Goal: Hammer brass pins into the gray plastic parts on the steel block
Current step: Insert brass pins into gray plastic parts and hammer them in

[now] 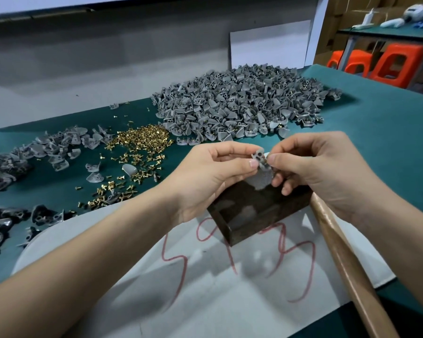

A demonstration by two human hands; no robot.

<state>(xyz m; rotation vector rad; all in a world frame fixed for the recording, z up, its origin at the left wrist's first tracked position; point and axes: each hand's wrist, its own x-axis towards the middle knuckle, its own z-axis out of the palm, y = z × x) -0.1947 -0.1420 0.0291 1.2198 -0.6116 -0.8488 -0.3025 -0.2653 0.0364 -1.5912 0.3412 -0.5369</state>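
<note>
Bare forearms crossed a white cloth [205, 289]. The left hand [205, 174] and right hand [315, 167] both pinched one gray part [261, 158] just above the steel block [254, 211], which sat at the cloth's far edge. A hammer handle [347, 264] lay beside the block. Brass pins [142, 140] and heaped parts [237, 103] lay beyond them on green felt [376, 132].

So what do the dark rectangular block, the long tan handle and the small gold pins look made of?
Dark rectangular block: probably steel, glossy faces mirroring light. Long tan handle: wood, smooth, faint grain, likely varnished. Small gold pins: brass-like metal, bright yellow shine.
</note>
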